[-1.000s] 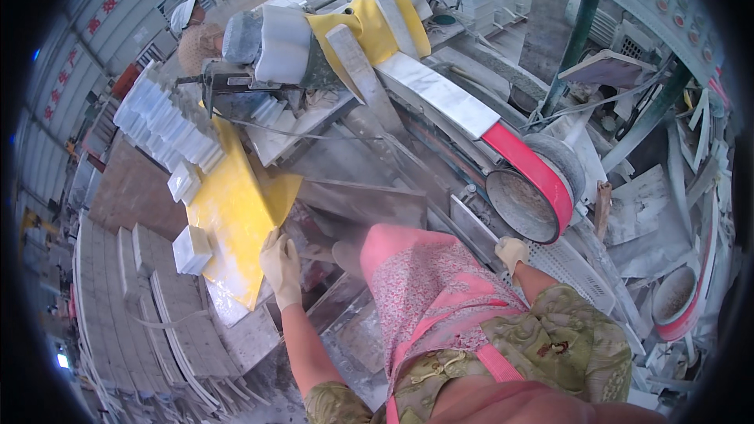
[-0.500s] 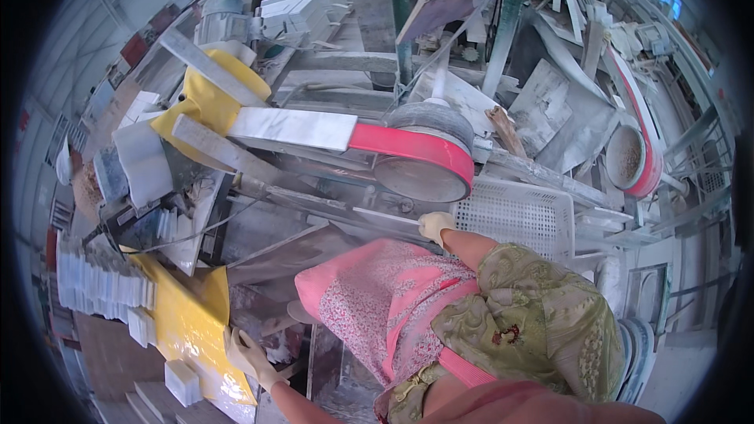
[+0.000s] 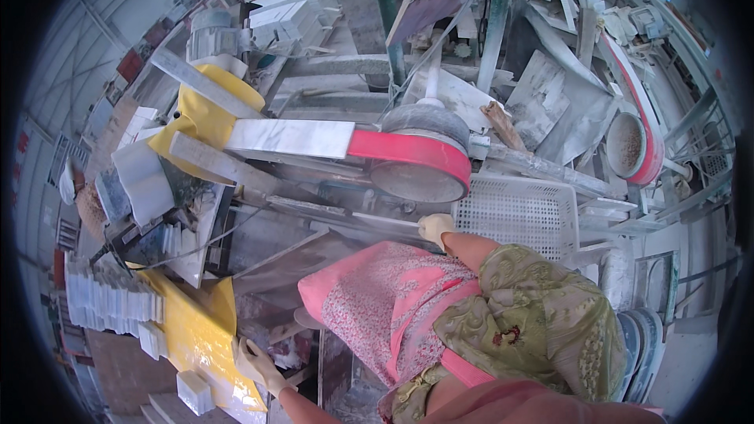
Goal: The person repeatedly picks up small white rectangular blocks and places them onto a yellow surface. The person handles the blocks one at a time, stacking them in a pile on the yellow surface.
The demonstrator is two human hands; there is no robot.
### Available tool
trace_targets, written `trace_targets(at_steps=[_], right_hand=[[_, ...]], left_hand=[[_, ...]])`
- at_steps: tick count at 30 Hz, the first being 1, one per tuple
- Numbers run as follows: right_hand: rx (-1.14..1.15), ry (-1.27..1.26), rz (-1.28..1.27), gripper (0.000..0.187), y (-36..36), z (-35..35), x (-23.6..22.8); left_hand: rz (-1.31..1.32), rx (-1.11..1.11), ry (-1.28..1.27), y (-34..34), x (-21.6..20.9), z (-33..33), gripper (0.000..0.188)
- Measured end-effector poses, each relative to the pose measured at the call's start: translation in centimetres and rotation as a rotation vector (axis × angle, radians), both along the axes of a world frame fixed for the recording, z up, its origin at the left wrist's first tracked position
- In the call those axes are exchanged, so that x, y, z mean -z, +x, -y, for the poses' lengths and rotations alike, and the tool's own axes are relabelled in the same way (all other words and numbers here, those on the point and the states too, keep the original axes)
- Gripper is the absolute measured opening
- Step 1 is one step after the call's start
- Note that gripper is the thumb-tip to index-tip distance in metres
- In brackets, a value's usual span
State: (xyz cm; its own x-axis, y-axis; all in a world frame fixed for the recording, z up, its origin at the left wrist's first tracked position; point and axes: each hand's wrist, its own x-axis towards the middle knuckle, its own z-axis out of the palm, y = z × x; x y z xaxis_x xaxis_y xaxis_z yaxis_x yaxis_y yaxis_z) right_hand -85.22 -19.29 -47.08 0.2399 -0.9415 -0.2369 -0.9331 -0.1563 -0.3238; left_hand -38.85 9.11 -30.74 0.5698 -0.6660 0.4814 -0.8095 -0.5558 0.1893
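Note:
My right hand [image 3: 434,228], in a pale glove, is closed round the right end of a thin white stone strip [image 3: 386,221], which points left just below a belt grinder. The grinder's red-and-white belt [image 3: 408,153] runs round a grey wheel [image 3: 416,180]. Low on the left, my gloved left hand [image 3: 258,365] has its fingers apart and rests against the edge of a wet yellow sheet [image 3: 200,334], with nothing visible in its grasp. Beside the sheet stands a row of white stone tiles [image 3: 110,298], and a small white block [image 3: 195,391] lies near its lower end.
A white perforated plastic basket [image 3: 569,208] is just right of my right hand. A second belt grinder [image 3: 628,145] stands at the far right. Yellow cloth [image 3: 208,114] wraps the grinder's left end, and broken slabs [image 3: 542,98] lean behind it.
The whole view has shifted slightly, so the tiles and yellow sheet sit a little further right. Both hands keep nearly the same places, the right still on the strip.

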Motion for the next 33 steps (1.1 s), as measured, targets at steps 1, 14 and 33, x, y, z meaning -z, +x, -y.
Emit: trace_targets(at_steps=[1,14,33], right_hand=[[0.015,-0.008,-0.004,0.027,0.0,0.0,0.1],[0.034,0.029,0.023,0.028,-0.1,0.3,2.1],[0.032,0.018,0.053,0.028,-0.4,0.3,1.3]], left_hand=[[-0.027,0.006,-0.009,0.0,0.1,0.0,0.023],[0.004,0.010,-0.019,0.5,0.6,0.0,0.023],[0.001,0.012,-0.012,0.6,0.7,0.1,0.024]])
